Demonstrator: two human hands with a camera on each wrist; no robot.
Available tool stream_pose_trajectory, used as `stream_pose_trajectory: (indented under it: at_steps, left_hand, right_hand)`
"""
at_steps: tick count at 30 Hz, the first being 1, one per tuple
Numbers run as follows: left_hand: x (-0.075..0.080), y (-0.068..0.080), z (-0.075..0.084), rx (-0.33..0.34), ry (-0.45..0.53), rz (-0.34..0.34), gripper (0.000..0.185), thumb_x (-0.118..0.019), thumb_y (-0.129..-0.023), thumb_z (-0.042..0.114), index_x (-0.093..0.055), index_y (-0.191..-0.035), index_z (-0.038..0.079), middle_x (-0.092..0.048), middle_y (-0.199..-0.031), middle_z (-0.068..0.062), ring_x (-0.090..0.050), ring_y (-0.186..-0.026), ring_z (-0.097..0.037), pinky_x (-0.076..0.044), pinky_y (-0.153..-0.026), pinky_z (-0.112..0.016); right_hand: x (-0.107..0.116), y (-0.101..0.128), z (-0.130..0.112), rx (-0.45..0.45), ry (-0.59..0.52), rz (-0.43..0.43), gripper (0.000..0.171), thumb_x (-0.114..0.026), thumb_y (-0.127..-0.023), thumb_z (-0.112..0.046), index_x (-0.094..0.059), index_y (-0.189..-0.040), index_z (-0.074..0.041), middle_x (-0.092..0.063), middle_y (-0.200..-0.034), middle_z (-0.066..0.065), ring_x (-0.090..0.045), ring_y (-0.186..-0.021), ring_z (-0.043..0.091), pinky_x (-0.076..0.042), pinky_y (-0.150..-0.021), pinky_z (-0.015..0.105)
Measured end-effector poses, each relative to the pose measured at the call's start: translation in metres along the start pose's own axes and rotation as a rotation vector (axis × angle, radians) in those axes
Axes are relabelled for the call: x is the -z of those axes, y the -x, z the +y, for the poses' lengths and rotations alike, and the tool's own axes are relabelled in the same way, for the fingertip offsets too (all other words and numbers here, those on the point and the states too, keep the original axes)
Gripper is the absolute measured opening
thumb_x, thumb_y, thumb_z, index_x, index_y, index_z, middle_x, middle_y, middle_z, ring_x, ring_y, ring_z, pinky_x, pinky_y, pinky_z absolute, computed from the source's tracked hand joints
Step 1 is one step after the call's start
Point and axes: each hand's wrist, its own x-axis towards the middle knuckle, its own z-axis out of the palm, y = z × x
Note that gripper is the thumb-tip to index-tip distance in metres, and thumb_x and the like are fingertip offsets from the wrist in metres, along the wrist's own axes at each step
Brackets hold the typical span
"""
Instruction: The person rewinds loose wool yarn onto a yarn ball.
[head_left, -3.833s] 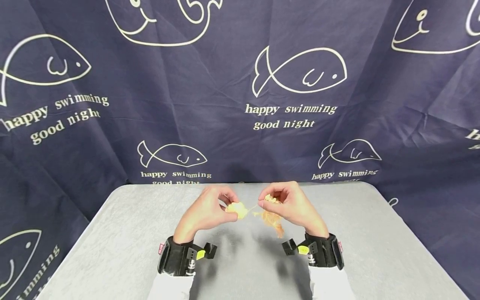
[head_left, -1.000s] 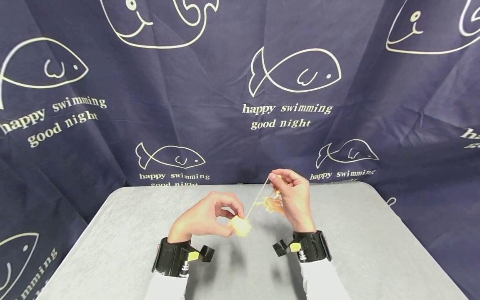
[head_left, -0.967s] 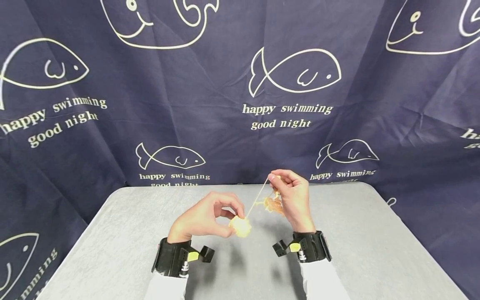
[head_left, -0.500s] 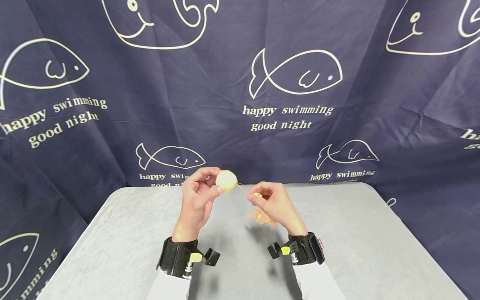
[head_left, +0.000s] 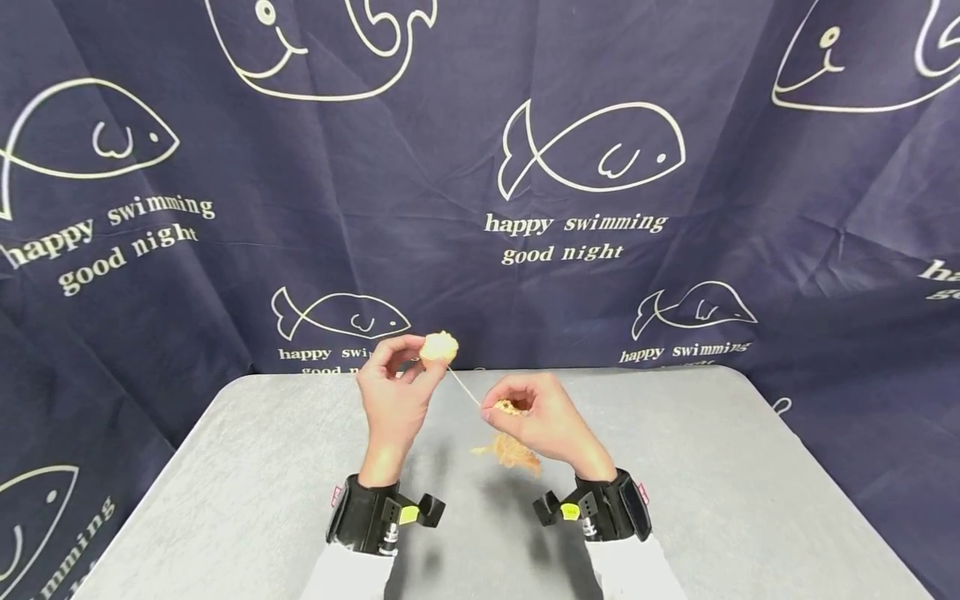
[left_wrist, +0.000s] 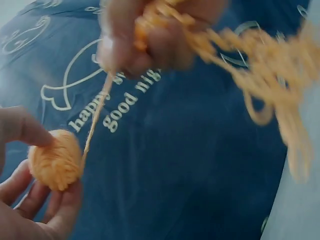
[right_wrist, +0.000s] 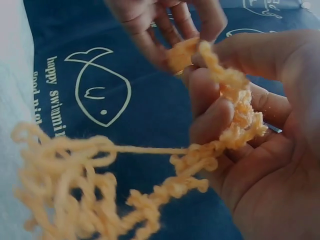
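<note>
A small ball of yellow-orange yarn is held between the thumb and fingers of my left hand, raised over the far edge of the table. From it a taut strand runs across to my right hand, which pinches the yarn at its fingertips. Part of a loose, crinkled yarn bundle is gathered in the right palm. The rest of it, a tangle of loops, hangs below that hand; in the head view this hanging yarn shows over the tabletop.
Beneath the hands lies a grey table with rounded far corners. Behind it hangs a dark blue curtain printed with white fish and lettering. Each wrist wears a black strap with a small camera.
My left hand has risen and turned with the ball, from low over the table to near its far edge. My right hand has come down and leftward, the loose yarn hanging beneath it.
</note>
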Motion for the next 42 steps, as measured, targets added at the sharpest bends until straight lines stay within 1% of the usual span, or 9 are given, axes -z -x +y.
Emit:
stream_pose_trajectory:
  at_steps: [4, 7, 15, 22, 27, 30, 33, 37, 42]
  left_hand:
    - [0.003, 0.003, -0.003, -0.052, -0.256, -0.141, 0.031, -0.077, -0.068, -0.014, -0.068, -0.096, -0.004, -0.065, -0.099, -0.014, -0.066, -0.085, -0.022, -0.062, -0.077, -0.034]
    - [0.006, 0.004, -0.003, -0.028, -0.389, -0.298, 0.03, -0.079, -0.066, -0.009, -0.069, -0.092, 0.002, -0.064, -0.093, -0.01, -0.066, -0.082, -0.022, -0.062, -0.073, -0.038]
    - [0.008, 0.003, 0.002, 0.014, -0.497, -0.789, 0.028, -0.076, -0.063, -0.001, -0.065, -0.084, 0.013, -0.061, -0.083, 0.003, -0.061, -0.076, -0.014, -0.058, -0.066, -0.03]
    - [0.012, 0.005, 0.005, 0.093, -0.38, -1.05, 0.026, -0.075, -0.067, -0.001, -0.066, -0.085, 0.016, -0.063, -0.085, 0.005, -0.063, -0.077, -0.014, -0.06, -0.067, -0.032]
    - [0.016, 0.005, 0.007, 0.15, -0.045, -1.168, 0.026, -0.072, -0.072, -0.007, -0.066, -0.094, 0.006, -0.063, -0.094, -0.007, -0.065, -0.088, -0.017, -0.062, -0.076, -0.04]
    - [0.017, 0.004, 0.01, 0.149, 0.204, -1.152, 0.029, -0.071, -0.073, -0.011, -0.063, -0.099, -0.001, -0.06, -0.098, -0.013, -0.063, -0.093, -0.018, -0.061, -0.082, -0.044]
    - [0.016, 0.002, 0.012, 0.118, 0.4, -1.048, 0.029, -0.073, -0.075, -0.011, -0.062, -0.1, -0.001, -0.058, -0.101, -0.012, -0.06, -0.097, -0.018, -0.061, -0.085, -0.038]
    - [0.011, 0.001, 0.013, 0.073, 0.535, -0.792, 0.031, -0.071, -0.076, -0.011, -0.065, -0.101, 0.004, -0.062, -0.105, -0.006, -0.061, -0.096, -0.016, -0.057, -0.081, -0.025]
    - [0.007, 0.003, 0.013, 0.128, 0.584, -0.427, 0.036, -0.059, -0.073, -0.018, -0.067, -0.1, 0.006, -0.065, -0.105, -0.006, -0.066, -0.092, -0.014, -0.057, -0.077, -0.022]
  right_hand:
    - [0.006, 0.0, -0.003, 0.033, -0.09, 0.061, 0.01, -0.074, -0.084, 0.005, -0.075, -0.088, -0.004, -0.069, -0.078, 0.001, -0.056, -0.061, 0.008, -0.044, -0.051, 0.02]
    - [0.01, 0.001, -0.004, 0.045, -0.162, 0.136, 0.008, -0.075, -0.084, 0.006, -0.074, -0.09, 0.0, -0.067, -0.075, 0.001, -0.055, -0.059, 0.008, -0.041, -0.048, 0.02]
    - [0.019, -0.005, -0.003, 0.002, -0.437, 0.356, 0.006, -0.071, -0.085, 0.009, -0.072, -0.089, 0.004, -0.068, -0.073, 0.002, -0.059, -0.06, 0.012, -0.05, -0.055, 0.02]
    - [0.023, -0.006, 0.0, -0.113, -0.692, 0.568, 0.025, -0.063, -0.089, 0.015, -0.074, -0.085, -0.007, -0.071, -0.076, 0.004, -0.063, -0.062, 0.009, -0.053, -0.06, 0.017]
    - [0.023, -0.005, 0.008, -0.176, -0.739, 0.631, 0.025, -0.061, -0.09, 0.015, -0.073, -0.085, -0.006, -0.07, -0.074, 0.004, -0.063, -0.061, 0.009, -0.053, -0.059, 0.016]
    - [0.021, -0.005, 0.014, -0.19, -0.648, 0.613, 0.019, -0.065, -0.088, 0.014, -0.073, -0.087, -0.003, -0.07, -0.073, 0.003, -0.063, -0.062, 0.009, -0.052, -0.06, 0.017]
    - [0.018, -0.005, 0.019, -0.202, -0.484, 0.536, 0.007, -0.071, -0.087, 0.01, -0.072, -0.092, 0.005, -0.07, -0.074, 0.002, -0.063, -0.063, 0.01, -0.051, -0.059, 0.018]
    - [0.013, -0.004, 0.022, -0.193, -0.239, 0.37, 0.011, -0.075, -0.087, 0.002, -0.072, -0.096, 0.007, -0.067, -0.072, 0.001, -0.061, -0.062, 0.013, -0.045, -0.052, 0.018]
    - [0.007, -0.002, 0.022, -0.096, -0.058, 0.131, 0.005, -0.075, -0.086, 0.001, -0.074, -0.09, -0.002, -0.064, -0.069, 0.002, -0.056, -0.057, 0.012, -0.039, -0.048, 0.019]
